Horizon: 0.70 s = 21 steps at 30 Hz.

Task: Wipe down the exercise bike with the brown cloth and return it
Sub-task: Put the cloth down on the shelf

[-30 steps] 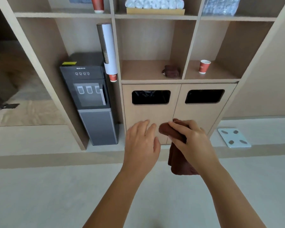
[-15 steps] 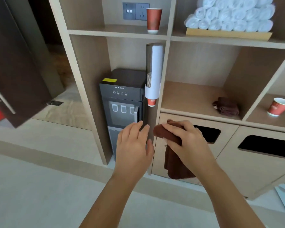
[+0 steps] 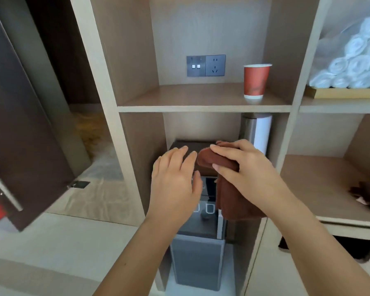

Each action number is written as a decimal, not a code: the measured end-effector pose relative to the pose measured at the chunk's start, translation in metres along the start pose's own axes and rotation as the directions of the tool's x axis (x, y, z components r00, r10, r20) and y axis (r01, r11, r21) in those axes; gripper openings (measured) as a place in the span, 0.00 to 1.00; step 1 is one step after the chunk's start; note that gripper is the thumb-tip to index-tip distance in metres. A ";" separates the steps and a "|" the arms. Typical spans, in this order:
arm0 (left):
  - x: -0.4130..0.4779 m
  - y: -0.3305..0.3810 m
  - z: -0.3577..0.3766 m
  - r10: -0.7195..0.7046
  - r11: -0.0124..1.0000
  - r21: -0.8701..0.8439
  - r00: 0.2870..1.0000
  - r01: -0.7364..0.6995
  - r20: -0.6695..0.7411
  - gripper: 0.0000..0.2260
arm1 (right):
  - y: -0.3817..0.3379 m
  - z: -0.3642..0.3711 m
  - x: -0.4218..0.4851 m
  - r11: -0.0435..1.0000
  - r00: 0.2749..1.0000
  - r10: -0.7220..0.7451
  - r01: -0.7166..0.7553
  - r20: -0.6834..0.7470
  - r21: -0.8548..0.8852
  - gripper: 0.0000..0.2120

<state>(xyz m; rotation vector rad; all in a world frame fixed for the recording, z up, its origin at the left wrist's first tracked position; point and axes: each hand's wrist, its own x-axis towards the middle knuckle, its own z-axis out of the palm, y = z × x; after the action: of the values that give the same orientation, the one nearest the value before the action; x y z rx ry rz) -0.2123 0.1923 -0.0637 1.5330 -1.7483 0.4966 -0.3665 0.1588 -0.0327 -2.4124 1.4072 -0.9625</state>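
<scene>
My right hand grips the brown cloth near its top, and the rest of the cloth hangs down below the hand. Just left of it my left hand is held flat with fingers apart, holding nothing, its fingertips close to the cloth's upper end. Both hands are in front of a wooden shelf unit. A second brown cloth lies folded on the shelf at the right edge. No exercise bike is in view.
A dark water dispenser stands in the lower compartment behind my hands, a cup dispenser tube beside it. A red paper cup stands on the shelf above. Rolled white towels are stacked upper right. A dark door is left.
The view has swung left and up and come closer to the shelves, so the bin openings have slid off to the lower right. My hands keep the same pose, the right one still holding the cloth.
</scene>
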 end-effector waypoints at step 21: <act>0.195 -0.151 0.046 0.060 0.986 0.167 0.977 -0.026 -0.203 0.15 | -0.043 0.028 0.280 0.984 0.969 -0.175 0.168 -0.174 -0.055 0.18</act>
<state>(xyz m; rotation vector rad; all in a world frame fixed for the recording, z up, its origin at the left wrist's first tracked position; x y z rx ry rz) -0.0808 -0.0036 0.0237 1.4967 -1.6142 0.8103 -0.2238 -0.0555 0.0877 -2.5677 1.2988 -1.2298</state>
